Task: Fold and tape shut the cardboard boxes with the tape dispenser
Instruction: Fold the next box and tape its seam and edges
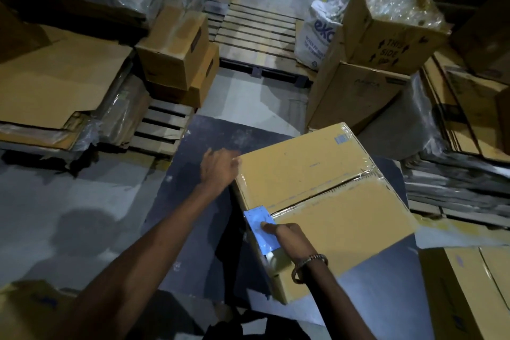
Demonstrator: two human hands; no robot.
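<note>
Right hand (289,240) presses tape dispenser (260,229) onto box (317,174).

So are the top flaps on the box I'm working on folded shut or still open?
Folded shut: both flaps of the box lie flat, meeting at the center seam, with clear tape visible along it.

The left hand (218,167) is motion-blurred, its fingers indistinct.

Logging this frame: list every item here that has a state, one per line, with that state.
Cardboard box: flaps folded shut, tape along the centre seam.
Tape dispenser: at the near end of the seam, on the box edge.
Right hand: grips the dispenser.
Left hand: fingers at the box's left corner.
Carton with bubble wrap: open, wrap sticking out.
</note>
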